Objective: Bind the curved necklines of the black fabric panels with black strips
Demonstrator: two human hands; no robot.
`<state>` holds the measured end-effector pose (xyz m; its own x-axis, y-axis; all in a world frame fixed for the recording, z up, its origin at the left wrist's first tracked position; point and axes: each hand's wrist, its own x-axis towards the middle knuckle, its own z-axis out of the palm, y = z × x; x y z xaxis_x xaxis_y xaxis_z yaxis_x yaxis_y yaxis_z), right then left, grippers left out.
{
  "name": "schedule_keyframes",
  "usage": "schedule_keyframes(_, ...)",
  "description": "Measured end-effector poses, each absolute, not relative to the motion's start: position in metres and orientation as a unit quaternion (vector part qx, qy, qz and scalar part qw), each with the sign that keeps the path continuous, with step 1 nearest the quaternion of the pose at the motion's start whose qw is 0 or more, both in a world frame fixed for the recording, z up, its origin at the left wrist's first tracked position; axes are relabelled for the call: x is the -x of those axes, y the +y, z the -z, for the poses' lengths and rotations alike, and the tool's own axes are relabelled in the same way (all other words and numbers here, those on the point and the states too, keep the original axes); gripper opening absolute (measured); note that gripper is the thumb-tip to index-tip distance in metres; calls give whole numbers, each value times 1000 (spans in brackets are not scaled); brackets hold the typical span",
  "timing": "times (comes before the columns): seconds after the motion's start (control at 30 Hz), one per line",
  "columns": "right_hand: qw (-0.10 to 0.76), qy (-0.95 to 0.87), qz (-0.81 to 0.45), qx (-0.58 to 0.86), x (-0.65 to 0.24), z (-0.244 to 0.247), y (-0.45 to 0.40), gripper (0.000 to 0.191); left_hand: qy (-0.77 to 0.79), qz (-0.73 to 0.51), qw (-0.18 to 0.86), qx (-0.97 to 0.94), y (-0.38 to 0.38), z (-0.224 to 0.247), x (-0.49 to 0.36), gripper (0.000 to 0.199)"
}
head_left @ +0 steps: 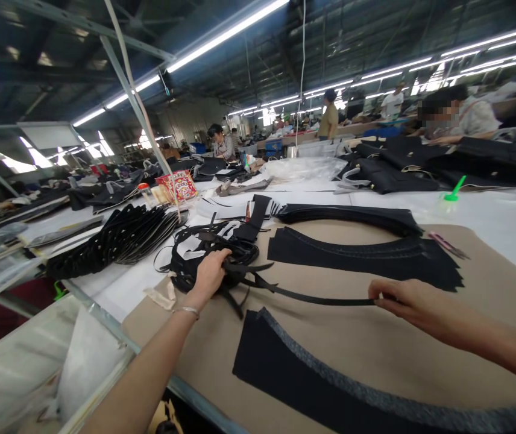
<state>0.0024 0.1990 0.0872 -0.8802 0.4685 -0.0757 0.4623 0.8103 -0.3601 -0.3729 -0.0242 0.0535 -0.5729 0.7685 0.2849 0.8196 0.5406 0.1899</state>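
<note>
My left hand (211, 272) is closed on black strips at the right side of a tangled pile of black strips (185, 250). To the right, my right hand (391, 296) pinches the end of one long black strip (321, 300), which stretches back toward the pile above the tan board (222, 325). Beyond this strip lie a stack of curved black pieces (303, 248) and another curved black stack (352, 217). Nearer to me is a large curved black piece (276, 367) with a grey fuzzy edge.
Pink-handled scissors (445, 244) lie right of the curved stacks. A green-tipped bottle (453, 194) stands at the back right. Fanned black pieces (117, 238) sit at the left. Several people work farther back.
</note>
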Motion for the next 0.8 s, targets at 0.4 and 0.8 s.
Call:
schedule_keyframes(0.4, -17, -941, -206, 270, -49, -65, 223, 11, -974, 123, 97, 167, -55, -86, 436, 48)
schedule_keyframes(0.8, -1, -940, -253, 229, -35, -122, 170, 19, -751, 222, -5, 622, 16, -122, 257, 50)
